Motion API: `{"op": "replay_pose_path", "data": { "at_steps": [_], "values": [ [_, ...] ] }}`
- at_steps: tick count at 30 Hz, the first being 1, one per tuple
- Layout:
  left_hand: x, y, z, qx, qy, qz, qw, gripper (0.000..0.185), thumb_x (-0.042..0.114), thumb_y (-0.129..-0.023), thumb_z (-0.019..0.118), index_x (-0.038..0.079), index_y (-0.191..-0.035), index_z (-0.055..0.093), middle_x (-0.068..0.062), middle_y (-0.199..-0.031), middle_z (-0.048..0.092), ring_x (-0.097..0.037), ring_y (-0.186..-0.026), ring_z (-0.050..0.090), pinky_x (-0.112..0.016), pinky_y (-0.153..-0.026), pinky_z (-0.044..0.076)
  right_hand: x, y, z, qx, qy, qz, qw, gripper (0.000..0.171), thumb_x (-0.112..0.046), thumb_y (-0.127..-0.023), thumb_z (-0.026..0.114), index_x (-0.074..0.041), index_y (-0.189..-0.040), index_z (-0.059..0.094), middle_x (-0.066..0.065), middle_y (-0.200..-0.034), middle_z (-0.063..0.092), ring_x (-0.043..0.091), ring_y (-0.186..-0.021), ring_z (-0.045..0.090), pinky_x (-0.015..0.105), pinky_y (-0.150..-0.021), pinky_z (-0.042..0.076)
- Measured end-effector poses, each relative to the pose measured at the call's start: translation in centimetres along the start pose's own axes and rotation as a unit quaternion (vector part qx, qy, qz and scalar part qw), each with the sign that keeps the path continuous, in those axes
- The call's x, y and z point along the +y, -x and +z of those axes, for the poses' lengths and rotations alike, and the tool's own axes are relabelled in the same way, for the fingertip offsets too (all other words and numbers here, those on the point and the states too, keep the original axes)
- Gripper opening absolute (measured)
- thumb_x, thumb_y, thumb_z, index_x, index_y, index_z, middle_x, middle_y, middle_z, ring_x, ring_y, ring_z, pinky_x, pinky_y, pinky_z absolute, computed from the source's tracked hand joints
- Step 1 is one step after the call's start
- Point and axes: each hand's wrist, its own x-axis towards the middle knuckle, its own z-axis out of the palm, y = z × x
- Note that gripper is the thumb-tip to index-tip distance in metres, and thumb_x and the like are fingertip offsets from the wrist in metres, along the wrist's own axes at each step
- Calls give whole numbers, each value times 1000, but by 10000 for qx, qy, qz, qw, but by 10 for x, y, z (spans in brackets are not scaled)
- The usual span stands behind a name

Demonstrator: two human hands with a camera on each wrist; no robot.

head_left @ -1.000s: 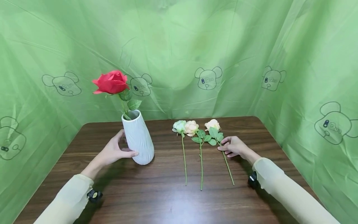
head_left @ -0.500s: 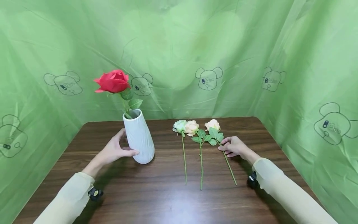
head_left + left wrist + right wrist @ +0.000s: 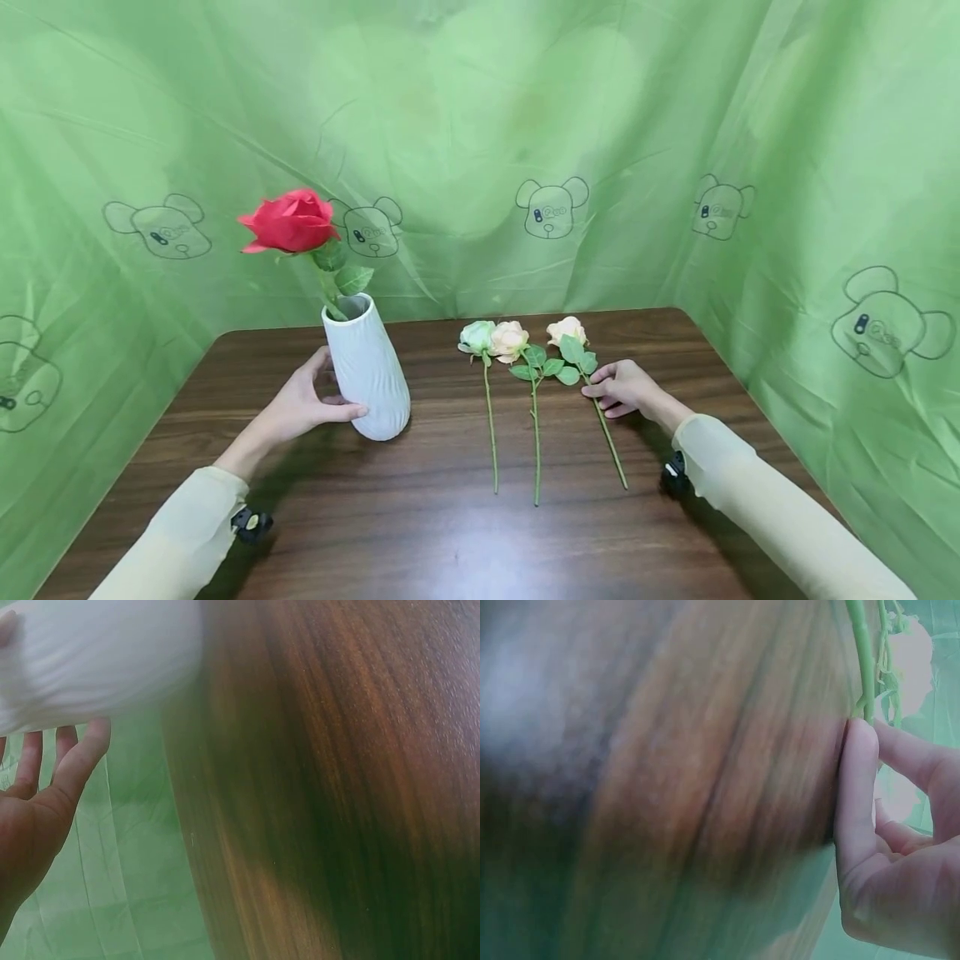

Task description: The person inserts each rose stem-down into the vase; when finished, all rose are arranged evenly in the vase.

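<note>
Holding the ribbed white ceramic vase [image 3: 367, 367] with curled left hand [image 3: 300, 406], the right hand [image 3: 626, 388] pinches the rightmost peach rose's thin green stem [image 3: 606, 433].

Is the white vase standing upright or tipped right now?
Tipped: the white vase leans left, its mouth off-centre from its base, with the left hand gripping its side.

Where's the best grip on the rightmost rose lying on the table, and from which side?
Probably the bare stem just below the leaves of the rightmost rose, pinched from above and the right. It lies flat with the bloom pointing away, and the right hand already rests there. Neighbouring stems crowd its left side.
</note>
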Motion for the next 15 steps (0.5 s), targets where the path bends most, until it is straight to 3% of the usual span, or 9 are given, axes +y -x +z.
{"op": "replay_pose_path", "data": {
  "at_steps": [15],
  "values": [
    [-2,2,0,-5,5,22,10000,84,3,-74,91,11,-143,42,-15,-132,52,-28,-116,56,-38,-90,60,1,-1,-2,-4,13,61,10000,41,-15,-88,81,4,-117,61,7,-79,65,16,-66,64,33,-56,62]
  ]
}}
